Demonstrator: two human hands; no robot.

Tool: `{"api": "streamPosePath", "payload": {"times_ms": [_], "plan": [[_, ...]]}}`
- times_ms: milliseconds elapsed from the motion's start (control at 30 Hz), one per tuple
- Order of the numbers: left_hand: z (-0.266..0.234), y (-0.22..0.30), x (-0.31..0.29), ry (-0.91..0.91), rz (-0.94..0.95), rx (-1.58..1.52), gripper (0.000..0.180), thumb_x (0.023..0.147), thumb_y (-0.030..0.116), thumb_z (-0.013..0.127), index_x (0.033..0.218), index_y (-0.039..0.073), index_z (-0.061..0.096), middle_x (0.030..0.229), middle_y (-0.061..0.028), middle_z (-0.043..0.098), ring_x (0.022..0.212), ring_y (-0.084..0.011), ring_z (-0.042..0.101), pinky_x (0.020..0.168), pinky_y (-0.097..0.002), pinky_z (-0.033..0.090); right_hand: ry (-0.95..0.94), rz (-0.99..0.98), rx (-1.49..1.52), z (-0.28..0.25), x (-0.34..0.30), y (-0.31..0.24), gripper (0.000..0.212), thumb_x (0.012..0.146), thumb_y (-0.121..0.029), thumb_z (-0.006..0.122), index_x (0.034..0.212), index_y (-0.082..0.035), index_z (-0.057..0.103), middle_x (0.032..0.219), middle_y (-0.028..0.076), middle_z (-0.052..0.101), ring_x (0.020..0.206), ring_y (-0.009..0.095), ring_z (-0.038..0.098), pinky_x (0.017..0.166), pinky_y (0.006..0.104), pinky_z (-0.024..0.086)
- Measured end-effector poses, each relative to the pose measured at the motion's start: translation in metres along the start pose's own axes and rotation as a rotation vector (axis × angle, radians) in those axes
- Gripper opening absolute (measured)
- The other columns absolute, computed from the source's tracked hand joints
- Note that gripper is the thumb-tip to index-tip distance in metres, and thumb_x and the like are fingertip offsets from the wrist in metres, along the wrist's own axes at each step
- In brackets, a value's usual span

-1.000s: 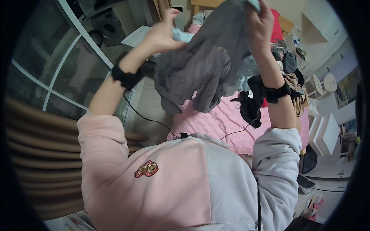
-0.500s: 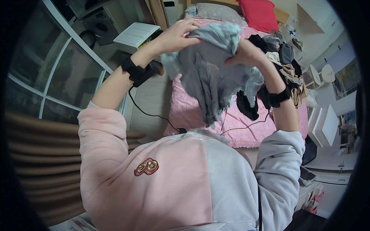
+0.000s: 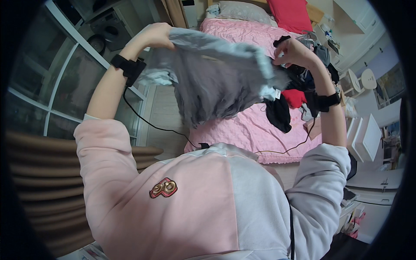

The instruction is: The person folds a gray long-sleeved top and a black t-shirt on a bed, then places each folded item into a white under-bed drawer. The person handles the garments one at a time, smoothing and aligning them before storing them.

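A thin grey garment [image 3: 212, 82] with pale blue edging is spread in the air between my two hands, above the near part of the bed. Its exact cut is hard to make out, and its folds are blurred. My left hand [image 3: 156, 35] is closed over its upper left corner, thumb on the near side. At the upper right end, my right hand [image 3: 299, 53] is curled, fingertips pinching the cloth edge. A small white tag [image 3: 277, 93] shows at the lower right of the garment. Each wrist wears a black strapped device with a cable.
Below is a bed with a pink cover [image 3: 247, 138]. Dark clothes [image 3: 278, 113] and a red cloth [image 3: 294, 99] lie on its right side, near a longer heap. A grey pillow [image 3: 245, 11] and a red cushion [image 3: 291, 15] sit at the head. Glass panels [image 3: 76, 84] stand left.
My hands have moved apart, the left one outward to the left and the right one to the right. The bunched garment is now stretched wide between them.
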State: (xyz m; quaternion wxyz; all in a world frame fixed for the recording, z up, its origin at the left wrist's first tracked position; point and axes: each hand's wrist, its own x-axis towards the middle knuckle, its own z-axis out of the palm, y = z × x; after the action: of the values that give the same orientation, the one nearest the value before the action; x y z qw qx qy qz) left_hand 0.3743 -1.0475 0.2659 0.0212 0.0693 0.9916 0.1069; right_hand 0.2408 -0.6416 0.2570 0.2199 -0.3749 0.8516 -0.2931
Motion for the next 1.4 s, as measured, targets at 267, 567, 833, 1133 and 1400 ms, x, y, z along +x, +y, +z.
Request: {"api": "streamPosePath", "payload": {"times_ms": [267,567,833,1133,1400], "plan": [[0.005,0.008,-0.014,0.276,0.031,-0.466,0.024,0.072,0.011,0.064,0.090,-0.003,0.062,0.078,-0.0090,0.065,0.073,-0.0156,0.059,0.069,-0.0289,0.046,0.203,-0.115,-0.243,0.056,0.026,0.001,0.043,0.068,-0.035,0.078,0.090,-0.001,0.062,0.079,0.011,0.063,0.073,0.021,0.061,0.066,0.0326,0.049],[-0.039,0.077,-0.038,0.350,0.070,-0.318,0.030,0.070,0.005,0.064,0.099,0.000,0.060,0.086,-0.0045,0.062,0.083,-0.0125,0.057,0.079,-0.0247,0.044,0.387,-0.190,0.230,0.233,0.089,-0.065,0.080,0.067,-0.039,0.074,0.133,-0.004,0.044,0.113,0.022,0.061,0.106,0.032,0.059,0.089,0.0366,0.045],[-0.046,0.017,-0.068,0.308,-0.046,-0.099,0.043,0.063,0.027,0.078,0.096,0.001,0.066,0.087,-0.0097,0.066,0.079,-0.0176,0.063,0.073,-0.0281,0.048,0.175,0.039,0.466,0.160,0.086,0.027,0.021,0.081,-0.020,0.063,0.090,-0.002,0.068,0.072,-0.001,0.062,0.062,0.009,0.055,0.058,0.0265,0.045],[-0.032,0.004,-0.083,0.044,-0.363,0.269,0.049,0.058,0.041,0.079,0.075,-0.003,0.066,0.068,-0.0127,0.063,0.065,-0.0196,0.061,0.063,-0.0327,0.048,0.106,-0.132,0.785,0.062,0.039,-0.031,0.034,0.083,-0.017,0.069,0.113,-0.006,0.058,0.098,-0.002,0.062,0.084,0.007,0.058,0.076,0.0228,0.047],[0.007,-0.033,-0.084,0.063,-0.270,-0.726,0.025,0.076,0.008,0.062,0.099,-0.001,0.059,0.090,-0.0012,0.061,0.077,-0.0123,0.056,0.074,-0.0238,0.043,-0.026,0.014,-0.339,0.030,0.018,-0.034,0.062,0.055,-0.009,0.075,0.114,0.001,0.058,0.102,0.012,0.065,0.095,0.023,0.061,0.084,0.0315,0.046]]}}
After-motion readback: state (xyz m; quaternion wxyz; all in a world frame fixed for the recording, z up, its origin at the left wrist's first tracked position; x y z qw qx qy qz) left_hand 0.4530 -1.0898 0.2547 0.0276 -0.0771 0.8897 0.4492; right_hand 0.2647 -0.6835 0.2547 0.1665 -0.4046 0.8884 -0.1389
